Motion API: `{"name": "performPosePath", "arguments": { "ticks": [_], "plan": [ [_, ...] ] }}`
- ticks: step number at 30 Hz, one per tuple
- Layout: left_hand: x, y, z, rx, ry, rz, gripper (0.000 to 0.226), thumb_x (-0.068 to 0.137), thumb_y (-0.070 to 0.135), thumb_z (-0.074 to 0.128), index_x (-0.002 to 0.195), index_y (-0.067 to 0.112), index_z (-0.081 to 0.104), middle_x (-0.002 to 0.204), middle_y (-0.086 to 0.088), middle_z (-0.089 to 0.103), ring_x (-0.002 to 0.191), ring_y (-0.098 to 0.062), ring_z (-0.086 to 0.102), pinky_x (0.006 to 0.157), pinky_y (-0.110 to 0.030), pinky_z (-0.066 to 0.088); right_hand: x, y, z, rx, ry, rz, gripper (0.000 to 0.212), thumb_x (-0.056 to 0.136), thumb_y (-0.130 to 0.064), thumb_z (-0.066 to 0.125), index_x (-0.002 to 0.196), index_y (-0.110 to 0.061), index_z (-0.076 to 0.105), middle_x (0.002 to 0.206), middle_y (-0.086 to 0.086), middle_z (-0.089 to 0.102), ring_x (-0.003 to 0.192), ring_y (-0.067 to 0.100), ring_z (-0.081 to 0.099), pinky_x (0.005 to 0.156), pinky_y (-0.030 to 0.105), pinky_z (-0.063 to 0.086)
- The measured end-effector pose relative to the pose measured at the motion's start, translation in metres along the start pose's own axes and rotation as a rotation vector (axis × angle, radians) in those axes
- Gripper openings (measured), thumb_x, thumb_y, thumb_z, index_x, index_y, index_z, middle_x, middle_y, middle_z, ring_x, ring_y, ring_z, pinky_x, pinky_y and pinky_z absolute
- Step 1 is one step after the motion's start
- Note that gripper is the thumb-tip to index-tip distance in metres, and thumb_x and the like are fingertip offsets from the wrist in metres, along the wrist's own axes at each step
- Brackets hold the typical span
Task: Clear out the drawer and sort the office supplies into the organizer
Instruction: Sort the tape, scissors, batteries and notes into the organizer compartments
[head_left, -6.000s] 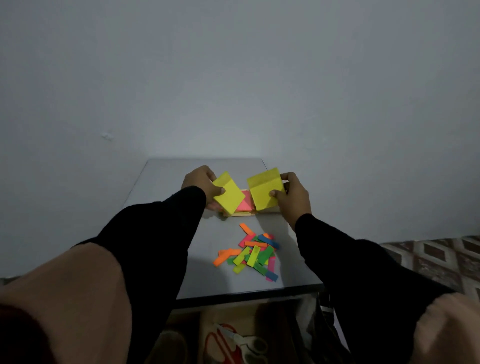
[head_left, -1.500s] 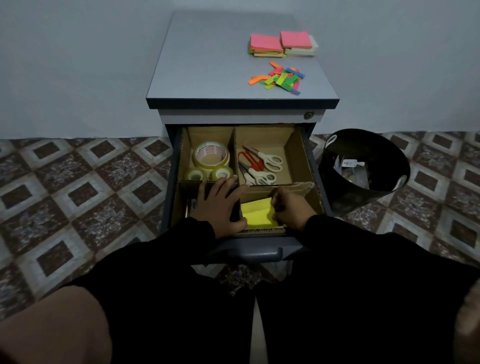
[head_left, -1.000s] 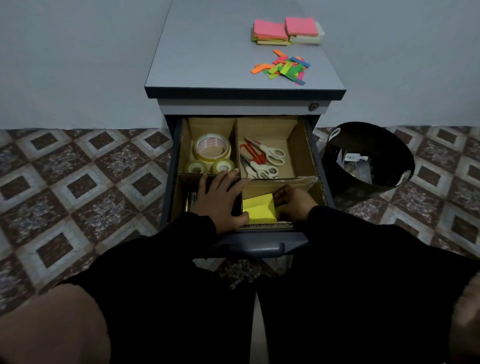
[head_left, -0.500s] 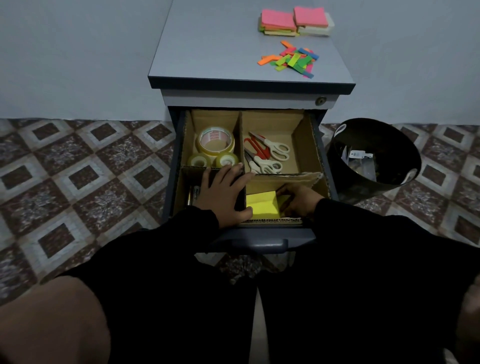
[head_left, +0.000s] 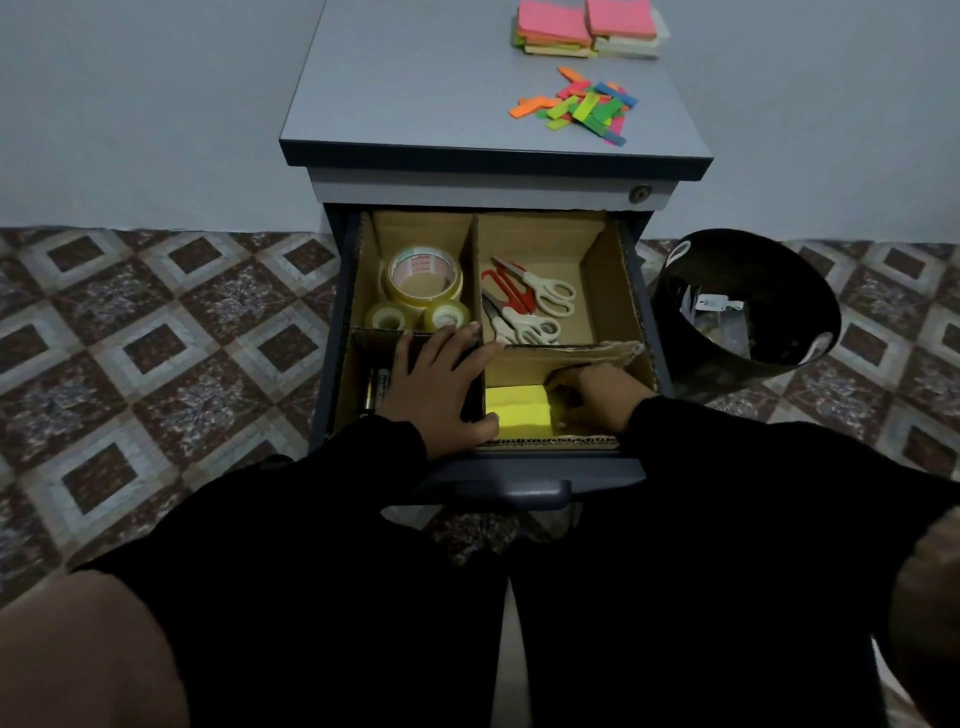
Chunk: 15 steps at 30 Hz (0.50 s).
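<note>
Down in the open drawer (head_left: 524, 486), a cardboard organizer (head_left: 602, 291) is dividing the space into four compartments; the left hand (head_left: 441, 384) is lying flat with fingers spread and relaxed, resting across the middle divider and holding nothing; the right hand (head_left: 592, 397) is reaching into the near-right compartment with fingers curled at the edge of the yellow sticky notes (head_left: 519, 413), though whether it is actually pinching them I cannot tell. Those notes are sitting on the floor of that near-right compartment, between the two hands; the far-left compartment is holding three tape rolls (head_left: 423, 275), one large and two small; the far-right one is holding two pairs of scissors (head_left: 530, 306), with a red piece lying beside them; two pens (head_left: 376, 389) are showing in the near-left compartment, partly under the left hand. Up on the cabinet top (head_left: 410, 88), two pads with pink tops (head_left: 587, 26) are sitting side by side, touching; a loose pile of colored strips (head_left: 582, 109) is lying just in front of them, too jumbled to count. One black bin (head_left: 743, 312) is standing on the tiled floor right of the cabinet.
</note>
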<state>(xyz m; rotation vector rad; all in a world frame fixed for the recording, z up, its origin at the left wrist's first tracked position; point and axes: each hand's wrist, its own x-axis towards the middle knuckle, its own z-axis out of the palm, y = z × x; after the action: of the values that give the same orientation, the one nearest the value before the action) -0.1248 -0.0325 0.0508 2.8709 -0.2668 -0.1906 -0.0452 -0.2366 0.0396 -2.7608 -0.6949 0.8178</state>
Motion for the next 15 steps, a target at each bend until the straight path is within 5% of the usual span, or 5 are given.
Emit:
{"name": "performPosePath", "arguments": {
  "ticks": [4,11,15],
  "plan": [
    [0.0006,0.0000,0.0008,0.002,-0.002,-0.006,0.082,0.077,0.058,0.049,0.147,0.038,0.012,0.157,0.007,0.003,0.145,-0.016,-0.004,0.113,-0.050,-0.009,0.0014,-0.0005,0.0017,-0.002,-0.005,0.008,0.055,0.074,-0.027,0.076,0.123,-0.013,0.055,0.114,0.009,0.063,0.103,0.023,0.060,0.092,0.032,0.048],
    [0.0001,-0.0013,0.0018,-0.004,0.027,-0.008,0.096,0.054,0.065,0.018,0.146,0.038,0.016,0.156,0.007,0.008,0.144,-0.014,0.000,0.113,-0.049,-0.008,0.0031,0.0026,0.0036,0.025,0.006,-0.005,0.049,0.078,-0.018,0.072,0.124,-0.011,0.055,0.115,0.009,0.063,0.105,0.022,0.059,0.089,0.025,0.043],
    [0.0003,-0.0014,0.0006,-0.003,0.021,-0.006,0.097,0.053,0.066,0.017,0.146,0.038,0.016,0.156,0.008,0.007,0.144,-0.014,0.000,0.113,-0.047,-0.009,0.0037,0.0055,0.0062,-0.035,0.016,-0.027,0.050,0.075,-0.018,0.074,0.121,-0.014,0.055,0.112,0.007,0.065,0.100,0.022,0.061,0.091,0.034,0.048]
  ]
}}
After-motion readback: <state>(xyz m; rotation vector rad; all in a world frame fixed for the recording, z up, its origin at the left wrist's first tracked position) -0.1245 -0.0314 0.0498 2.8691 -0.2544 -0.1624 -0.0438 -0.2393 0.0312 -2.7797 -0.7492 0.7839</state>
